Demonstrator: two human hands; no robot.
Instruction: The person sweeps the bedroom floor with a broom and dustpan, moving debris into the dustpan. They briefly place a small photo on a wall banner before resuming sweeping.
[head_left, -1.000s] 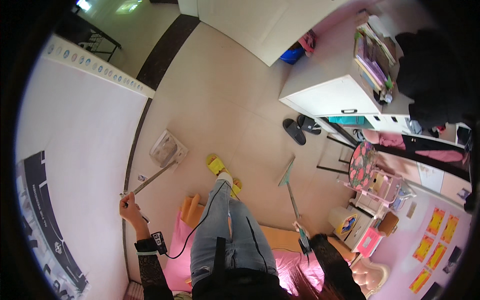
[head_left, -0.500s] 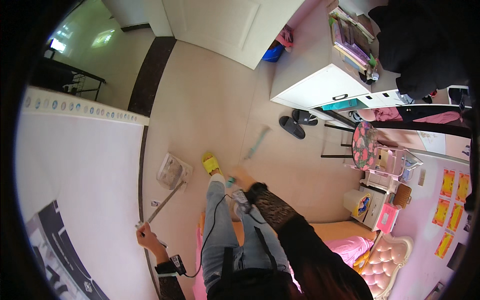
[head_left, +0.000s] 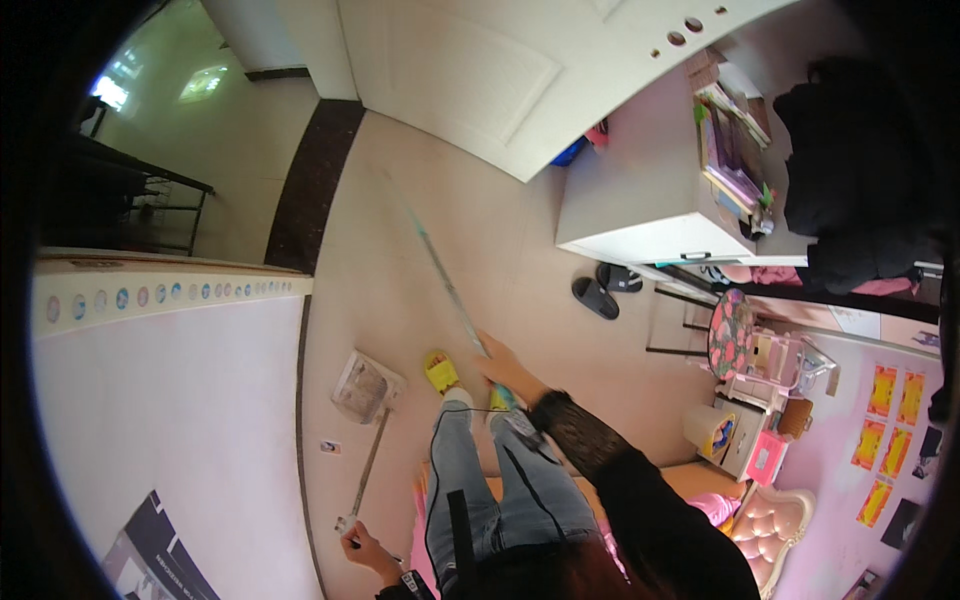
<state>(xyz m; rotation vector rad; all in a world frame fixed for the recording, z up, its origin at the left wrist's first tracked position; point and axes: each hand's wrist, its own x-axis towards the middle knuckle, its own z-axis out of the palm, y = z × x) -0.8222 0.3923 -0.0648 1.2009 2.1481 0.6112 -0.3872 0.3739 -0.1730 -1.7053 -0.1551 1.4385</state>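
Beige tile floor (head_left: pixel 400 260) underfoot, white door (head_left: pixel 480 70) ahead, white wall (head_left: pixel 170 400) w/ dotted border strip on pers. left, white desk (head_left: pixel 650 200) stacked w/ books to the right, black slippers (head_left: pixel 605 285) just beside it.

Long thin stick (head_left: pixel 445 280): runs from right hand (head_left: pixel 505 368) up and leftward across floor toward the door, far tip blurred, can't tell what's on that end. Long axis roughly diagonal, near end at the hand, far end well away. Lies fwd of the body, right side much nearer than left.

Long-handled dustpan (head_left: pixel 365 385): pan resting on floor near the wall, just left of yellow slipper (head_left: pixel 440 372); handle slanting back and down to left hand (head_left: pixel 365 545). Pan well apart from the stick's far tip, near its held end.

Right hand: arm in black lace sleeve stretched fwd, fingers wrapped round the stick's near end, closed grip, thumb side not clear.

Left hand: low by the hip, curled shut on handle top; dark band at wrist. Thin black cord hanging down over jeans, apart from both hands.
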